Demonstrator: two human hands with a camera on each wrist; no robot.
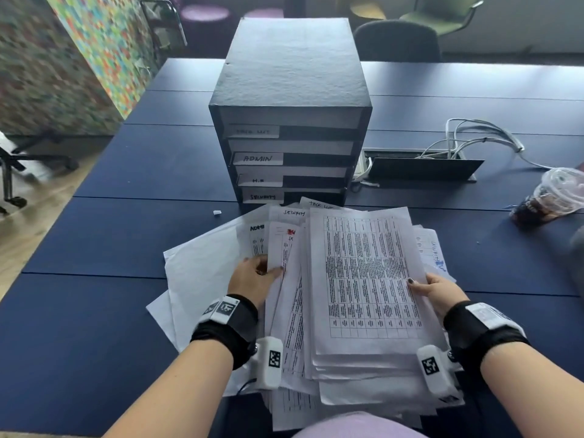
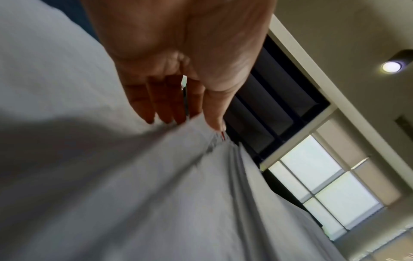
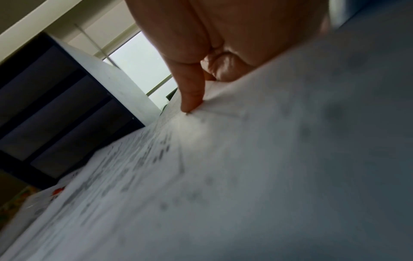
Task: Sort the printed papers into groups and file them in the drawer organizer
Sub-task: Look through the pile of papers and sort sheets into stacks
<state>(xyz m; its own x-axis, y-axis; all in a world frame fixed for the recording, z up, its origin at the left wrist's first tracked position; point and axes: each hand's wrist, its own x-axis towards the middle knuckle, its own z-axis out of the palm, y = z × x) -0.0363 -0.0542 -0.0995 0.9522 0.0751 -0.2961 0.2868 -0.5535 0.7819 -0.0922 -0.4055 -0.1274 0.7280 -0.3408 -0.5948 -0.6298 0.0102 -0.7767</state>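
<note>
A thick, loose pile of papers (image 1: 363, 279) lies fanned on the near part of the table (image 1: 126, 248), at 6 o'clock from the organizer (image 1: 290, 121). The sheets are thin, white and matte, with soft, slightly curled edges; the top sheet carries a dense printed grid of small black text, and handwritten headings show on the sheets poking out at 12 o'clock. The left hand (image 1: 252, 279) pinches the left edge of several sheets, thumb on top and fingers tucked beneath; in the left wrist view the fingers (image 2: 156, 106) lie nearly straight against the paper. The right hand (image 1: 437, 292) grips the right edge of the top bundle, the thumb pressed on the printed face and the fingers hidden under it.

The organizer is a tall, boxy cabinet of dark, grainy board with four shallow drawers, each fronted by a white handwritten label; it stands just beyond the pile.

The table is smooth, matte navy, built of long panels with thin seams. At 3 o'clock from the organizer sits a hinged cable hatch (image 1: 423, 165) with pale cords (image 1: 474, 134) looping out, and further right a clear plastic cup (image 1: 553, 194) lies on its side. Chairs (image 1: 398, 39) stand beyond the far edge, and a multicoloured mosaic panel (image 1: 104, 42) stands at 10 o'clock above a pale wood floor.
</note>
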